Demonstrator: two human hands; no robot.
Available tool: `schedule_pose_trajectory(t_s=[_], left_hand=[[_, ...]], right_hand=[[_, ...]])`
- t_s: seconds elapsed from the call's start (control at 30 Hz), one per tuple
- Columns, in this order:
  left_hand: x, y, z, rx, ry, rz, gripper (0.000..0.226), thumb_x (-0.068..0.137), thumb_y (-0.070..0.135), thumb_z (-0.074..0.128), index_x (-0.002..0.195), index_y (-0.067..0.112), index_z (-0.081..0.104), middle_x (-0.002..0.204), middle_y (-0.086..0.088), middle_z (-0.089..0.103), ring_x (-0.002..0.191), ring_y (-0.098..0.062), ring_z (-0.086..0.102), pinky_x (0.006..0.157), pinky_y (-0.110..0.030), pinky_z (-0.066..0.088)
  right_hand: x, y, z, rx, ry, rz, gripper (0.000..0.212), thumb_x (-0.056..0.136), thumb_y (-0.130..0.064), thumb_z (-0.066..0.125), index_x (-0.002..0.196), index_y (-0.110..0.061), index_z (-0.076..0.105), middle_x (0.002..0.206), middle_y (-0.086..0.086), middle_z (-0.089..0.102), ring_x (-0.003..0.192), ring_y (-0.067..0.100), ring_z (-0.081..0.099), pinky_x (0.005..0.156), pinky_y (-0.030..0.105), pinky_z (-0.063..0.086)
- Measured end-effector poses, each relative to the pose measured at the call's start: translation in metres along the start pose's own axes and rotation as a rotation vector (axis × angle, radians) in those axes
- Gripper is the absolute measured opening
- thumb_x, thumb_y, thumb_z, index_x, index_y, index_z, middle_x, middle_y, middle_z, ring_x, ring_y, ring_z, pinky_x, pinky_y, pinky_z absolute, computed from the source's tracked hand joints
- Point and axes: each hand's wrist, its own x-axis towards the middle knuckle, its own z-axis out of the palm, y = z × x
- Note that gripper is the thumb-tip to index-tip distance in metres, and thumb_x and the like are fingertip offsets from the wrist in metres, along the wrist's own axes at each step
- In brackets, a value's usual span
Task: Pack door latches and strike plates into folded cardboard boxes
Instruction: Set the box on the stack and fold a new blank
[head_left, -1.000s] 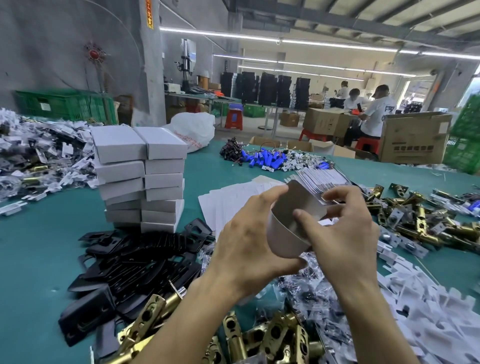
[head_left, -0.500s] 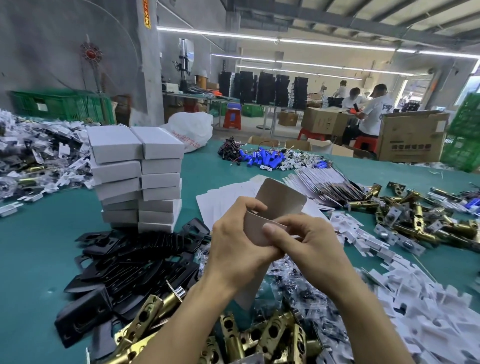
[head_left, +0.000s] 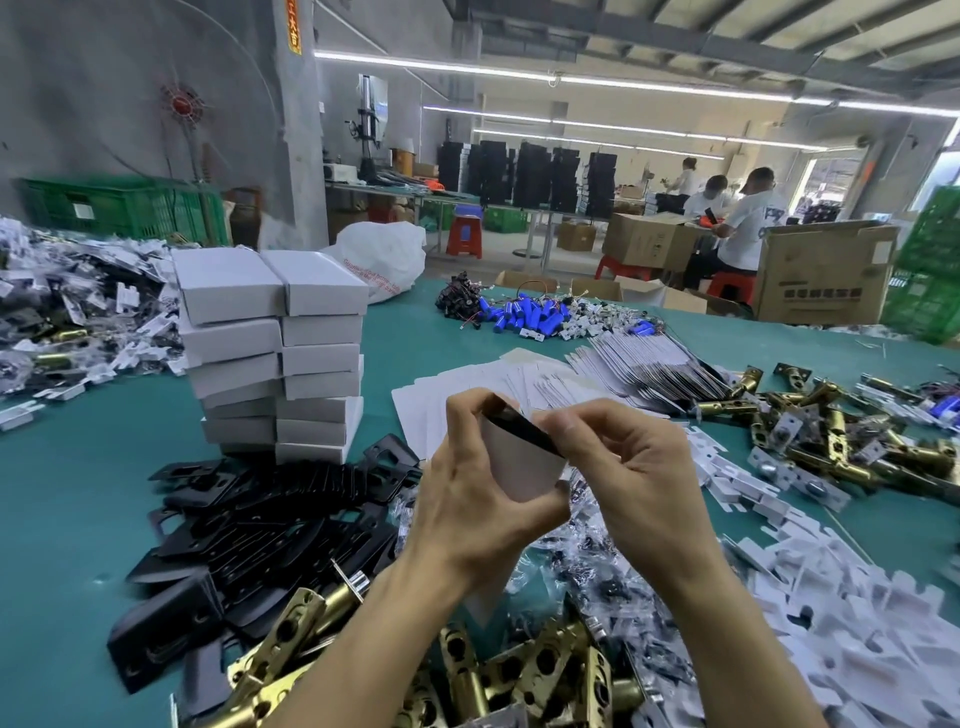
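Left hand (head_left: 467, 512) and right hand (head_left: 644, 483) are holding a half-folded white box (head_left: 519, 470) above the middle of the table (head_left: 78, 509). Left fingers are curling round its body; right thumb and forefinger are pinching its top edge. Its open mouth is facing up and right, the dark edge slanting down to the right. The inside is too dark to tell contents. A stack (head_left: 270, 353) of closed boxes is standing at left, with black strike plates (head_left: 270, 525) and brass latches (head_left: 493, 675) lying loose in front.

Box stack (head_left: 275, 353) left, strike plates (head_left: 270, 525) before it, latches (head_left: 852, 441) right.
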Motion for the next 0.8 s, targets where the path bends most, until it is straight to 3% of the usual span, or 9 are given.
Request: schedule_pose_trajectory(t_s=[0.27, 0.37, 0.43, 0.5, 0.6, 0.8], left_hand=[[-0.001, 0.003, 0.001, -0.041, 0.014, 0.024, 0.081, 0.062, 0.048, 0.08, 0.115, 0.045, 0.02, 0.109, 0.018, 0.053, 0.082, -0.006, 0.066, 0.064, -0.033, 0.057], [-0.002, 0.007, 0.001, 0.008, 0.002, 0.042, 0.087, 0.062, 0.049, 0.077, 0.125, 0.044, 0.017, 0.118, 0.033, 0.046, 0.091, 0.007, 0.062, 0.067, -0.021, 0.054], [-0.002, 0.008, 0.001, 0.029, -0.018, 0.07, 0.089, 0.062, 0.05, 0.076, 0.128, 0.045, 0.016, 0.119, 0.042, 0.041, 0.087, 0.004, 0.062, 0.065, -0.019, 0.054], [-0.003, 0.008, 0.002, 0.054, -0.03, 0.085, 0.09, 0.062, 0.049, 0.075, 0.13, 0.044, 0.016, 0.114, 0.037, 0.043, 0.081, -0.005, 0.061, 0.063, -0.027, 0.056], [-0.003, 0.007, 0.003, 0.066, -0.033, 0.083, 0.087, 0.062, 0.05, 0.072, 0.128, 0.042, 0.016, 0.106, 0.024, 0.047, 0.081, -0.003, 0.054, 0.059, -0.025, 0.052], [-0.001, 0.007, 0.003, 0.032, -0.047, 0.029, 0.084, 0.06, 0.05, 0.073, 0.121, 0.044, 0.015, 0.117, 0.004, 0.049, 0.08, -0.017, 0.065, 0.059, -0.036, 0.057]], right_hand=[[0.0, -0.001, 0.005, -0.083, 0.042, 0.066, 0.012, 0.079, -0.015, 0.081, 0.089, -0.021, 0.076, 0.08, -0.008, 0.077, 0.076, 0.004, 0.073, 0.067, 0.02, 0.057], [0.0, -0.003, 0.005, -0.088, 0.052, 0.052, 0.012, 0.082, -0.011, 0.078, 0.09, -0.021, 0.077, 0.079, -0.009, 0.077, 0.074, 0.004, 0.073, 0.066, 0.019, 0.056], [0.0, -0.003, 0.002, -0.06, 0.107, 0.061, 0.011, 0.081, -0.011, 0.079, 0.086, -0.02, 0.077, 0.078, -0.007, 0.077, 0.074, 0.008, 0.074, 0.066, 0.022, 0.058], [0.001, -0.003, -0.001, -0.061, 0.15, 0.064, 0.008, 0.078, -0.012, 0.082, 0.081, -0.017, 0.076, 0.076, -0.003, 0.076, 0.072, 0.012, 0.074, 0.066, 0.027, 0.06], [0.0, -0.003, 0.0, -0.027, 0.125, 0.084, 0.01, 0.074, -0.015, 0.084, 0.074, -0.013, 0.075, 0.073, 0.001, 0.075, 0.069, 0.016, 0.074, 0.061, 0.027, 0.059], [0.002, -0.006, -0.006, -0.089, 0.005, 0.091, 0.015, 0.08, -0.008, 0.079, 0.077, -0.023, 0.076, 0.076, -0.003, 0.076, 0.071, 0.012, 0.074, 0.067, 0.03, 0.061]])
